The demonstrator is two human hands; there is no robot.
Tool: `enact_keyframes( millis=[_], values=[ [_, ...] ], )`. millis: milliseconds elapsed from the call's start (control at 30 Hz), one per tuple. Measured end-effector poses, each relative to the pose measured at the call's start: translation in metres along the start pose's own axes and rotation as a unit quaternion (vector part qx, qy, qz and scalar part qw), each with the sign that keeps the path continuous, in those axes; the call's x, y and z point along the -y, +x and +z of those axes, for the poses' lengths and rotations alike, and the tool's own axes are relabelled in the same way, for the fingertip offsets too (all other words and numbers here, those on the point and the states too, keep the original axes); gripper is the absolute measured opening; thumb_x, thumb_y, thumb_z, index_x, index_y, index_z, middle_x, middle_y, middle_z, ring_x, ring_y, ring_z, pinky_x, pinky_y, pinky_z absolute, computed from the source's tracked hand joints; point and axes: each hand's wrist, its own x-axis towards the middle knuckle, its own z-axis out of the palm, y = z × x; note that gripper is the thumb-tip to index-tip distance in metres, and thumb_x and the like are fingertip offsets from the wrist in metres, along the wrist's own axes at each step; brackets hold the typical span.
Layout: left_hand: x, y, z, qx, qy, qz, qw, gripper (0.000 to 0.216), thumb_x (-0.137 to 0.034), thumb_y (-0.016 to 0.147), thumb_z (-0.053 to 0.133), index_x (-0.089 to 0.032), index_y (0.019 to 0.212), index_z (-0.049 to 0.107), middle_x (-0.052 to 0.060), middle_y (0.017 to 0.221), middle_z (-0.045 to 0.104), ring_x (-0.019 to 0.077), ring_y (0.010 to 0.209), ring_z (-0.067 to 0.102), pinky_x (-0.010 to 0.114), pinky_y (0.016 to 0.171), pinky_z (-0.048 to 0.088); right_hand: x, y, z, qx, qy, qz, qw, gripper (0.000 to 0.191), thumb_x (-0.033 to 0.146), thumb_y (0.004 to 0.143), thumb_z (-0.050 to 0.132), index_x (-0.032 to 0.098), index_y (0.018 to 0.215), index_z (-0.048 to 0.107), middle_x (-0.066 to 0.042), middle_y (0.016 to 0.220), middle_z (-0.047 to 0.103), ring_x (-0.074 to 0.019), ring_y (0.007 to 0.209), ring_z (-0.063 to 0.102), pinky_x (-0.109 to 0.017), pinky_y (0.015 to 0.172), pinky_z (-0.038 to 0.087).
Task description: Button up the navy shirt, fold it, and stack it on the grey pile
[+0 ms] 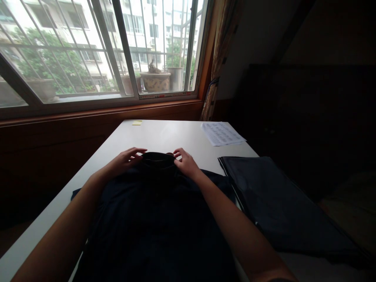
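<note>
A dark navy shirt (155, 219) lies flat on the white table (164, 135), its collar (158, 158) pointing away from me. My left hand (126, 160) rests on the left side of the collar, fingers curled onto its edge. On the collar's right side my right hand (185, 162) pinches the fabric with bent fingers. Both forearms stretch over the shirt's body.
A folded dark garment (282, 203) lies to the right of the shirt. A printed paper sheet (221, 133) sits at the table's far right, a yellow sticky note (136, 122) at the far edge. A barred window (96, 47) and curtain (219, 58) stand behind.
</note>
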Motion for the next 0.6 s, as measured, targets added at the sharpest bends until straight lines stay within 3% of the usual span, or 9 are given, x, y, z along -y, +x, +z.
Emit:
enact_keyframes(
  millis=[100,233,300,400,500,600],
  values=[
    [0.003,-0.012,-0.004,0.035,-0.006,0.011,0.999,0.042,-0.042,0.094,0.050,-0.027,0.133,0.059,0.010,0.135,0.056,0.0242,0.110,0.063,0.037,0.098,0.051,-0.004,0.001,0.003,0.007,0.010,-0.060,0.998,0.035,0.008,0.081,0.052,0.025,0.110,0.059,-0.002,0.108,0.061,-0.0128,0.081,0.060,-0.029,0.080,0.052],
    [0.012,-0.015,0.007,0.061,0.080,0.021,0.995,0.043,-0.037,0.089,0.056,-0.030,0.131,0.061,0.010,0.132,0.057,0.0254,0.109,0.062,0.038,0.096,0.051,-0.004,0.004,0.005,0.064,-0.019,-0.088,0.994,0.027,0.004,0.082,0.050,0.022,0.089,0.069,-0.004,0.105,0.059,-0.0147,0.091,0.060,-0.031,0.090,0.049],
    [0.017,-0.010,0.014,0.044,0.104,0.028,0.993,0.035,-0.036,0.087,0.059,-0.028,0.120,0.067,0.010,0.125,0.060,0.0245,0.101,0.065,0.037,0.091,0.052,-0.003,0.005,0.004,0.082,-0.033,-0.091,0.992,0.025,0.006,0.084,0.051,0.020,0.084,0.071,-0.005,0.106,0.059,-0.0156,0.095,0.060,-0.032,0.094,0.048],
    [0.021,-0.002,0.017,0.031,0.127,0.031,0.991,0.023,-0.035,0.088,0.055,-0.025,0.102,0.071,0.009,0.109,0.065,0.0222,0.089,0.065,0.035,0.084,0.052,-0.003,0.004,-0.004,0.130,-0.059,-0.122,0.982,0.016,0.014,0.085,0.059,0.021,0.091,0.072,-0.006,0.115,0.059,-0.0172,0.100,0.062,-0.034,0.097,0.048],
    [0.020,0.002,0.011,0.022,0.161,0.028,0.986,0.021,-0.034,0.091,0.052,-0.025,0.098,0.068,0.008,0.104,0.066,0.0223,0.087,0.063,0.035,0.082,0.049,-0.007,0.003,-0.017,0.193,-0.089,-0.177,0.961,0.020,0.017,0.074,0.074,0.023,0.094,0.071,-0.006,0.124,0.059,-0.0202,0.107,0.061,-0.035,0.098,0.048],
    [0.020,0.004,0.004,0.030,0.170,0.036,0.984,0.018,-0.035,0.090,0.053,-0.024,0.096,0.065,0.007,0.103,0.066,0.0224,0.088,0.063,0.034,0.081,0.048,-0.009,0.007,-0.026,0.204,-0.107,-0.198,0.953,0.022,0.012,0.068,0.078,0.022,0.085,0.069,-0.005,0.120,0.063,-0.0218,0.111,0.060,-0.037,0.100,0.046]
  ],
)
